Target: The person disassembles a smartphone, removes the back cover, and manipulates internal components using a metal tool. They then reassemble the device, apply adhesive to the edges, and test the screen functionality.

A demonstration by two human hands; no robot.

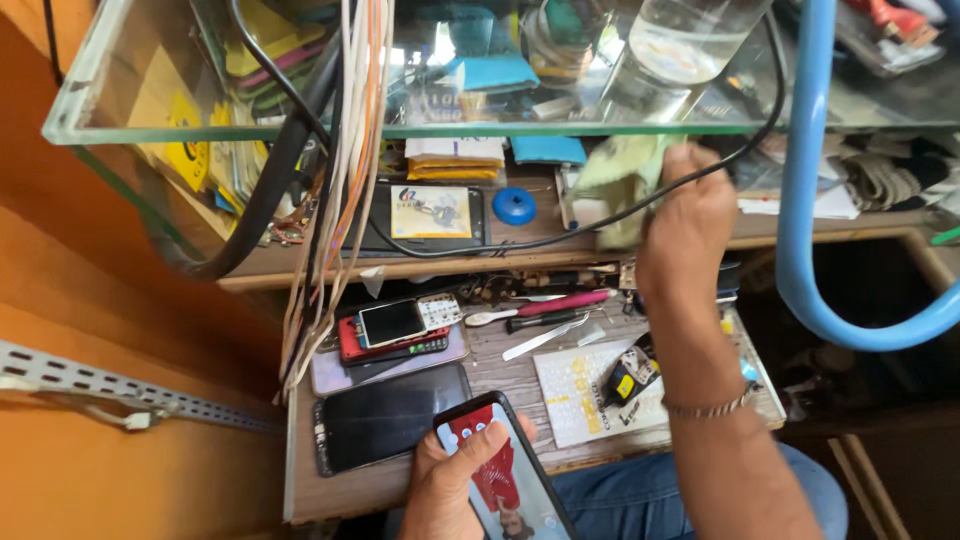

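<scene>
My left hand [447, 486] is low at the front edge of the wooden work tray and grips a smartphone [505, 472] whose screen is lit with a red picture. My thumb lies across the screen. My right hand [686, 218] reaches up to the shelf under the glass top, fingers closed on a pale yellow-green cloth [620, 180]. A bracelet is on that wrist. A black cable [560, 232] runs just past the cloth and the fingers.
A dark phone [390, 416], a stack of small phones [398, 330], a pink-handled tool [560, 304], tweezers and a white parts sheet [580, 392] lie on the tray. A blue tube [800, 200], hanging wires [340, 180], a glass top [150, 125] and a blue disc [514, 205] surround it.
</scene>
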